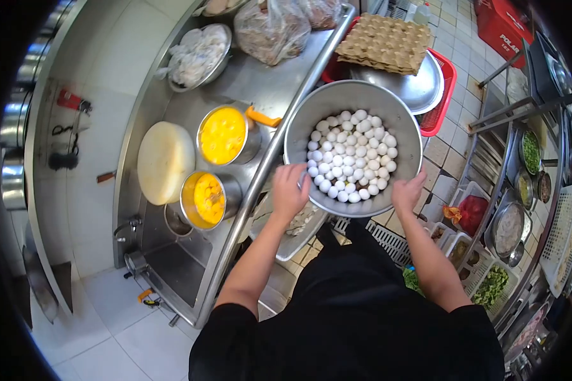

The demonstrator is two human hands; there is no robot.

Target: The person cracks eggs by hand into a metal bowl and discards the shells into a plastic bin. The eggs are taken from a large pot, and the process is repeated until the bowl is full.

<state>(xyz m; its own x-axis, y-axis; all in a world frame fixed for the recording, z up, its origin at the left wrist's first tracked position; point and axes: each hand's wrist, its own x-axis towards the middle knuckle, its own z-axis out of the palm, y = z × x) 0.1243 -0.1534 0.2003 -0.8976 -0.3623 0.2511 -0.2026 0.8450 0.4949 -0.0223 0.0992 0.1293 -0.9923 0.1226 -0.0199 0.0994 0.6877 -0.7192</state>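
Note:
A large, deep metal pot [362, 96] is in front of me, and many white eggs [353, 152] lie inside it. My left hand [290, 192] grips the near left side of its rim, fingers bent over the edge. On the near right side, my right hand [408, 192] is closed at the pot's edge; its fingertips are partly hidden. Left of the pot, two metal containers stand on the steel counter: the farther container [253, 141] holds cracked eggs with yellow yolks [222, 134], and the nearer container [231, 198] holds more yolks [208, 198].
A thick round cutting board [165, 163] rests on the counter [248, 82] beside an orange-handled tool [262, 117]. Egg trays [385, 43] sit on a metal lid [426, 86] over a red basket [450, 76] behind the pot. Shelves with greens [491, 286] line the right side.

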